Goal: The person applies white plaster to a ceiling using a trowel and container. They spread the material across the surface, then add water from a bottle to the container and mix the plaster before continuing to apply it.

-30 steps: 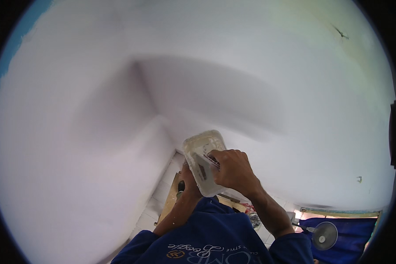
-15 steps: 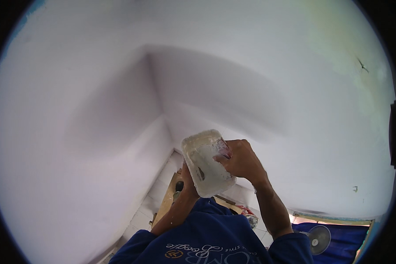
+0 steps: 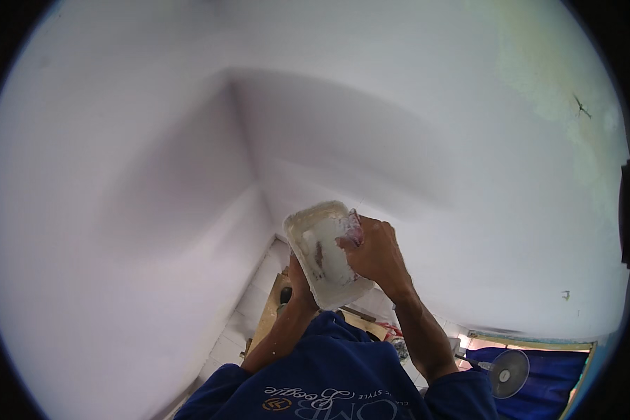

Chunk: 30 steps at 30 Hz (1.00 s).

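A pale, rectangular plastic tub (image 3: 351, 291) is held tilted in front of my chest. White, wet-looking material coats its inside, with a dark patch near the middle. My left hand (image 3: 299, 278) supports the tub from its left side and underneath; most of its fingers are hidden behind the tub. At the tub's right rim, my right hand (image 3: 378, 253) is closed around a reddish tool smeared with white (image 3: 355, 227). That tool's working end is not clear, so its exact kind cannot be made out.
Two pale walls (image 3: 371, 147) meet in a corner ahead. Behind the tub lies a wooden board (image 3: 267, 318) above a tiled floor (image 3: 239, 325). A round fan (image 3: 509, 374) stands at lower right before a blue curtain (image 3: 556, 385). Wires (image 3: 582, 106) stick out of the right wall.
The tub has shifted slightly up and left. My right hand has risen a little with the reddish tool, which now shows more above the tub's rim.
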{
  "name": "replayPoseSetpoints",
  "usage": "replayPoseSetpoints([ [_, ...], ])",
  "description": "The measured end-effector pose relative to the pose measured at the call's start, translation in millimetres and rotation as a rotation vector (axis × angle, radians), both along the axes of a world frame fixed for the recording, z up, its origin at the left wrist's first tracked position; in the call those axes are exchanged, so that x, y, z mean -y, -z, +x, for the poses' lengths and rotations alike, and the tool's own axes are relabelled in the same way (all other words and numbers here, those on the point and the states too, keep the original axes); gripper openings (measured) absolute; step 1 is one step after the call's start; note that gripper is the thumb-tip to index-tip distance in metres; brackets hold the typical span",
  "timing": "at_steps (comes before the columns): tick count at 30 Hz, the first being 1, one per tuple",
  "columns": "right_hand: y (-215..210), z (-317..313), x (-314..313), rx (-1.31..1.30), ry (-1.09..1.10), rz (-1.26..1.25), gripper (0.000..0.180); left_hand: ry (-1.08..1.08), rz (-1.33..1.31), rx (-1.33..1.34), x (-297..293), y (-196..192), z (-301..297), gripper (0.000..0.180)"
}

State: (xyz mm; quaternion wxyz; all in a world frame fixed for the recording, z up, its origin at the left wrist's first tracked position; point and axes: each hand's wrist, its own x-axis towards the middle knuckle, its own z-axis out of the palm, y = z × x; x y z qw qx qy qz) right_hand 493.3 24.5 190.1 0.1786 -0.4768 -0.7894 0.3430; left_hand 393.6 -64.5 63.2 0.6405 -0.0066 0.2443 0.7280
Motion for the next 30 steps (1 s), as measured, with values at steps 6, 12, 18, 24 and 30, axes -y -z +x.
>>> replayPoseSetpoints([
  [6,-5.5,-5.1,7.1,-0.019,-0.043,-0.051,0.023,-0.023,-0.025,0.037,-1.4,-3.5,-2.1,0.059],
  [12,-14.6,-5.9,2.3,-0.071,-0.033,-0.078,0.023,-0.042,-0.055,0.027,-2.2,-0.3,-2.4,0.058],
  [18,-8.7,-2.9,-1.7,0.014,0.008,0.022,0.022,-0.023,0.066,0.116,-1.5,9.6,-4.5,0.061],
  [24,-12.4,-1.3,5.2,-0.060,0.005,-0.012,0.021,-0.008,0.015,0.024,-2.6,10.4,-5.3,0.063],
  [30,-21.4,0.8,5.9,0.069,0.040,0.106,0.021,-0.012,-0.008,0.041,-0.1,5.7,-4.3,0.062],
])
